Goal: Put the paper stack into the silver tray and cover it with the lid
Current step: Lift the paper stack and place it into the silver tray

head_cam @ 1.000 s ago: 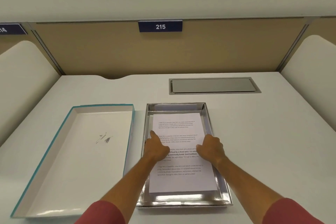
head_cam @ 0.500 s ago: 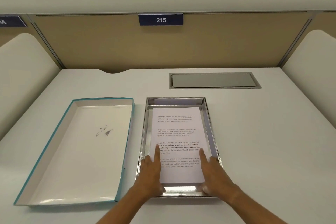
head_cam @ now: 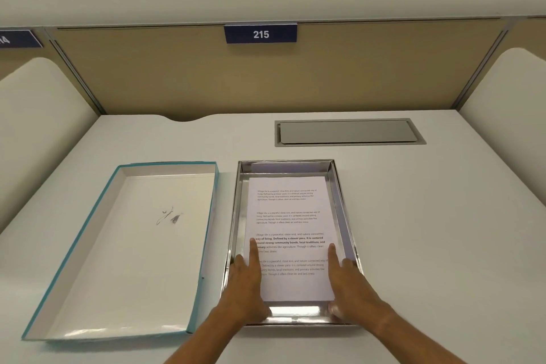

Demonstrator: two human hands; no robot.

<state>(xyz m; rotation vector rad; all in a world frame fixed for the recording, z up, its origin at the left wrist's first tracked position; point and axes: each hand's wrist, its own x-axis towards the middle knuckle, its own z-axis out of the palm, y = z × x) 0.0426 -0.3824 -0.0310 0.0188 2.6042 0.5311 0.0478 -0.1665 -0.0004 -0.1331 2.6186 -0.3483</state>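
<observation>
The paper stack [head_cam: 288, 233] is lying inside the silver tray [head_cam: 339, 198], printed side up, so the first half of the job looks finished. The left hand [head_cam: 246, 284] and right hand [head_cam: 347, 284] are resting flat and open on the near corners of the sheets, fingers stretched forward, gripping nothing. The lid [head_cam: 124, 248], teal-edged and white inside, is sitting upturned on the surface [head_cam: 443, 230] just beside the tray, untouched. Covering the tray is what is left to do.
</observation>
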